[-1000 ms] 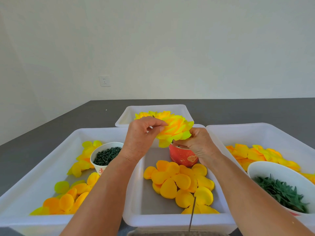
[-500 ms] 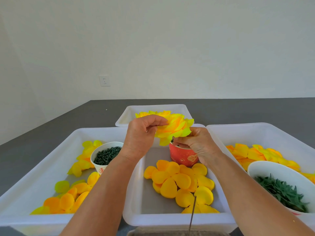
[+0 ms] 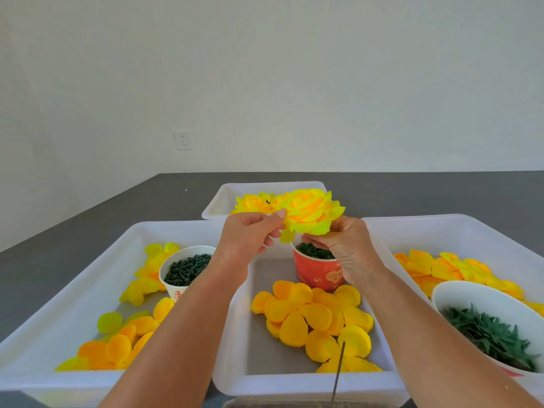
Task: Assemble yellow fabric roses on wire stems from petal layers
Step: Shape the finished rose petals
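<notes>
Step in hand: shaping the head of a yellow rose (image 3: 309,212). The rose is held in the air above the 12 o'clock end of the middle tray (image 3: 235,363), over the red cup (image 3: 319,273). The left hand (image 3: 250,240) pinches an outer petal at the bloom's 8 o'clock edge between thumb and fingers. The right hand (image 3: 344,245) grips the underside of the bloom at 5 o'clock, fingers curled; whatever stem it holds is hidden.

Judgement: the head looks near full, so the next move calls for settling the outer petals evenly, then laying it with the finished roses (image 3: 256,203) in the far tray (image 3: 217,201) at 12 o'clock.

Loose petal layers (image 3: 312,316) lie in the middle tray at 6 o'clock.

Writing: the red cup bears a pale printed motif, and the white cup (image 3: 188,270) at 9 o'clock a red mark; neither is legible
</notes>
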